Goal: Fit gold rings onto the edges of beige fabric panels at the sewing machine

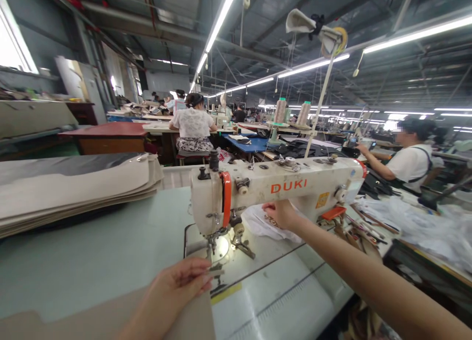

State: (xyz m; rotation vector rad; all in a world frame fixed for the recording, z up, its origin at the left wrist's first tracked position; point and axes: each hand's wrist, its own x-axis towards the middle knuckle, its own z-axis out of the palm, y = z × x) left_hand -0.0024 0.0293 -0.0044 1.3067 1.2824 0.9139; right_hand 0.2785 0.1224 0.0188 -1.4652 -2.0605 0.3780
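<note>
At far left, a thick stack of flat beige and black sheets on the pale green tabletop, presumably kept aside to leave working room yet stay within reach. Near the bottom edge, a flat beige panel under the left hand. Thumb and fingers closed on a small, narrow, pale grey strip, just in front of the needle area; probably pinched by one end to leave the other exposed.

Further right, a white sewing machine with orange trim and DUKI lettering, needle plate brightly lit, likely for easier sight. Beneath its arm, a crumpled white bag or cloth with small gold-coloured metal pieces, apparently gathered there against scattering. Right hand extended under the arm, fingers bent down at the pieces. At far right, rumpled clear plastic.

Stack and panel cut off by the frame; pinched end of the strip hidden by fingers. Cannot tell whether anything sits in the right hand's grip.
</note>
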